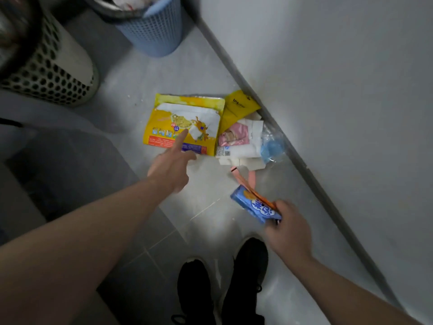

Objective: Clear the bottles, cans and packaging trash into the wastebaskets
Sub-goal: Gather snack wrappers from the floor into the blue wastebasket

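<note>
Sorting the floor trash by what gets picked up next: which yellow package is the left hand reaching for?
The large flat yellow bag with the food picture; the left hand points onto it. The smaller plain yellow pouch lies against the wall.

Pale tiled floor (210, 43), grey skirting (304, 165), white wall (328, 66).

One head-worn view — looking steeply down, close over the floor (210, 55) beside the wall (328, 66).

Dim, soft frame with a bright pool on the central floor (210, 184), dark corners, wide-angle bending.
</note>
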{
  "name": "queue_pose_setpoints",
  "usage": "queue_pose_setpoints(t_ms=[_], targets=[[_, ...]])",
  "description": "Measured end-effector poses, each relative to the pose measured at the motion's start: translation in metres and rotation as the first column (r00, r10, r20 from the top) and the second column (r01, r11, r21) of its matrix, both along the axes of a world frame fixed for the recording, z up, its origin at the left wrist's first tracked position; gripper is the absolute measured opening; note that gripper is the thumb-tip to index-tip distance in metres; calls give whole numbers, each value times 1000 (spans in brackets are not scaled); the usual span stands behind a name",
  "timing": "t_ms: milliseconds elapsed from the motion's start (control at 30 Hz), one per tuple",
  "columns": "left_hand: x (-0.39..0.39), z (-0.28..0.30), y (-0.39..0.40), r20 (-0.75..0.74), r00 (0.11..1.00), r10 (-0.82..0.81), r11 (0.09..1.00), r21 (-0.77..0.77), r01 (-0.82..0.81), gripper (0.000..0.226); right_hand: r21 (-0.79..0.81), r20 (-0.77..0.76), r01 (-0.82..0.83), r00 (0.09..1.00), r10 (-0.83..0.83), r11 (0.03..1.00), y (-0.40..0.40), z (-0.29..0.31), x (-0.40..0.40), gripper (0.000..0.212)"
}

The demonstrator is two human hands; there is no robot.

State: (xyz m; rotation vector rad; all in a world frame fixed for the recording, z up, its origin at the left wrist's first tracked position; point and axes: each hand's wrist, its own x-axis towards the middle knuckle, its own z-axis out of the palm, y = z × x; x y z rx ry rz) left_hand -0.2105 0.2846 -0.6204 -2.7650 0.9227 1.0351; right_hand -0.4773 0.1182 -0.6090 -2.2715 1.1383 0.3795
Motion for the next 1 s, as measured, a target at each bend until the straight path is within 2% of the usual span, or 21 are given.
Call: queue_pose_setpoints(t_ms=[100,167,233,300,367,467,567,700,867,933,1000], targets=[[11,-7,-19,-23,987,-161,976,146,163,64,20,147,-47,988,43,999,-27,7,32,18],[14,-18,-26,-18,976,-217,955,202,216,61,95,190,25,981,-42,995,-46,-9,60,19],[14,-32,-26,-20,976,-216,946,242,215,60,184,131,182,969,-208,966,-59,-36,85,28],[15,-47,-24,-3,983,-182,954,240,178,59,341,47,379,907,-419,860,-63,-59,105,40],[14,-61,-18,5,989,-147,960,240,142,58,461,-1,483,839,-544,744,-58,-76,120,29],[11,-75,-9,4,990,-143,966,216,139,67,452,36,588,739,-672,671,-47,-98,135,21],[1,-69,-1,-4,993,-118,974,197,116,72,394,71,662,670,-739,638,-34,-98,139,31],[-13,-20,8,15,1000,-27,993,118,25,80,322,41,725,632,-774,609,-29,-57,119,49],[-36,73,29,-4,996,92,995,48,-92,90,339,-29,651,729,-684,679,-29,43,73,29],[-46,117,37,-53,984,169,985,-37,-171,87,338,-20,605,770,-637,721,-30,94,59,24],[-59,168,42,-111,960,255,958,-104,-267,77,343,11,566,795,-606,749,-28,145,48,29]])
